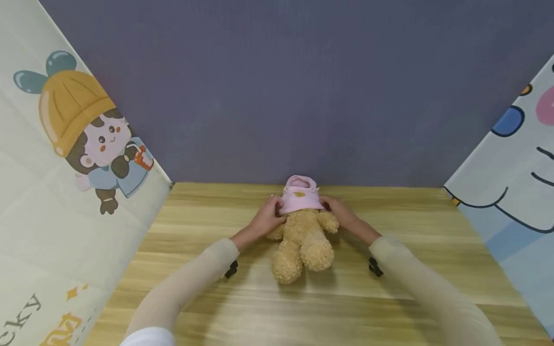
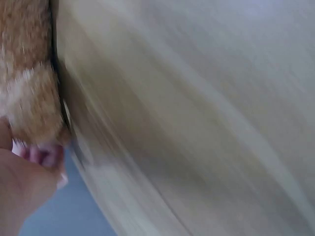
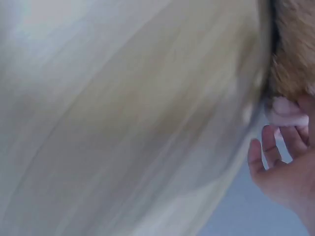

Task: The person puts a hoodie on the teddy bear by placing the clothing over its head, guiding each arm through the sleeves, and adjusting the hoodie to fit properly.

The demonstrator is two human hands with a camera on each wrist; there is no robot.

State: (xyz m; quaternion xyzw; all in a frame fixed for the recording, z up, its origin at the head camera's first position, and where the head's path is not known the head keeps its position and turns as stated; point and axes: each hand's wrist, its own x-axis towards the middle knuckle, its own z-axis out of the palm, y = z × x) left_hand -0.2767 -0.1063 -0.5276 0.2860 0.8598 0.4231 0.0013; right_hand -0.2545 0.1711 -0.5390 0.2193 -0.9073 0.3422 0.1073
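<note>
A light-brown plush teddy bear (image 1: 301, 228) lies on its back on the table, legs toward me. A small pink hoodie (image 1: 298, 203) with a yellow patch covers its head end, so the bear's face is hidden. At the hoodie's left hem, my left hand (image 1: 265, 218) pinches the fabric beside the bear's arm. My right hand (image 1: 345, 215) holds the hem on the other side. In the left wrist view, the curled fingers (image 2: 37, 169) are close under the brown fur. The right wrist view shows the pink fabric (image 3: 286, 112) by the thumb, with other fingers loosely bent.
The wood-grain table (image 1: 311, 312) ends at a dark grey wall (image 1: 303, 91) just behind the hoodie. Cartoon-printed panels stand on both sides, the left panel (image 1: 43, 206) with a child in a yellow hat, the right panel (image 1: 510, 192) with a black-outlined figure.
</note>
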